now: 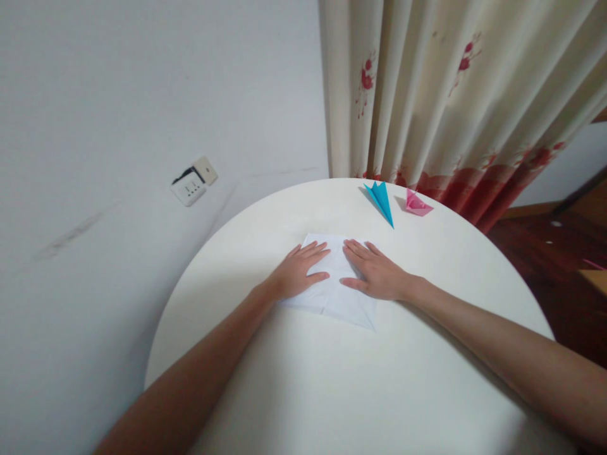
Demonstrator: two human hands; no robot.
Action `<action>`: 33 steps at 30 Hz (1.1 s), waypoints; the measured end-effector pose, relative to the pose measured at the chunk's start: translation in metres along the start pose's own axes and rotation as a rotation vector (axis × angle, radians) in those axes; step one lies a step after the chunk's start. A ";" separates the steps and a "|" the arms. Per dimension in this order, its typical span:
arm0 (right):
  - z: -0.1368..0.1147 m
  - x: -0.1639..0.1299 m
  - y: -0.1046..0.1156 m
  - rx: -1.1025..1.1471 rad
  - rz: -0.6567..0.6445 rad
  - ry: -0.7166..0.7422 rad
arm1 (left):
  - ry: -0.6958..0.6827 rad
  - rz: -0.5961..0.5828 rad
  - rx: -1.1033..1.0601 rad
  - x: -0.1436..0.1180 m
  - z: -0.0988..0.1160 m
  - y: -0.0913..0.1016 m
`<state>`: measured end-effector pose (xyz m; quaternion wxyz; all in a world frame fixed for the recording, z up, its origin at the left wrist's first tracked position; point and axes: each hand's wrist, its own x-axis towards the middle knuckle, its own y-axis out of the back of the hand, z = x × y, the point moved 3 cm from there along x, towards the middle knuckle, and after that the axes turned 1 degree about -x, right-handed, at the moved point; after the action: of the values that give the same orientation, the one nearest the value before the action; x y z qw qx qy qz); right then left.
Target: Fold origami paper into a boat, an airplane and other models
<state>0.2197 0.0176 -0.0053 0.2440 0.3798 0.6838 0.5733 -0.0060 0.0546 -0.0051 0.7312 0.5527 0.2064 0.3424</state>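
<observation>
**Two flat hands press a white paper sheet on a round table**

Both forearms run out of view at the lower corners, so nothing above the elbows shows. The hands cover much of the creased white paper sheet (339, 297), hiding its middle folds; only its far edge and near corner show clearly.

The sheet lies near the middle of the round white table (332, 392), well away from every edge, with bare tabletop all around. At the far rim, well apart from the hands, lie a blue folded paper dart (382, 199) and, just beside it, a small pink folded paper shape (417, 204).

The left hand (298, 272) lies palm down on the sheet, its grip spread flat, clasping nothing. The right hand (377, 273) lies likewise, fingers extended, pressing the paper. The two hands sit near each other, not touching.
</observation>
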 end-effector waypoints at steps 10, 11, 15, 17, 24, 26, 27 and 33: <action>-0.001 0.000 0.005 0.002 -0.018 -0.018 | -0.002 0.093 -0.043 0.007 -0.011 0.007; -0.001 0.001 0.006 0.007 -0.014 -0.013 | 0.011 0.092 -0.048 0.007 -0.012 0.007; 0.000 0.000 0.003 0.015 0.001 -0.004 | 0.027 0.076 -0.033 0.006 -0.014 0.004; 0.002 0.000 0.001 0.014 0.001 -0.012 | 0.042 0.036 0.008 0.005 -0.016 0.002; 0.016 0.001 0.003 0.010 -0.011 -0.018 | 0.054 -0.133 0.036 -0.003 -0.019 0.004; 0.023 0.002 0.004 -0.001 -0.004 -0.033 | 0.061 -0.118 0.007 -0.003 -0.020 0.005; 0.026 0.002 0.004 -0.002 0.005 -0.036 | 0.066 -0.098 -0.010 -0.003 -0.020 0.005; 0.034 0.000 0.006 0.002 0.042 -0.030 | 0.017 0.072 -0.126 0.003 -0.031 0.002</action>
<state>0.2473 0.0387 -0.0070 0.2417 0.4031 0.6724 0.5718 -0.0256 0.0777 -0.0124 0.7498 0.5100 0.1706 0.3855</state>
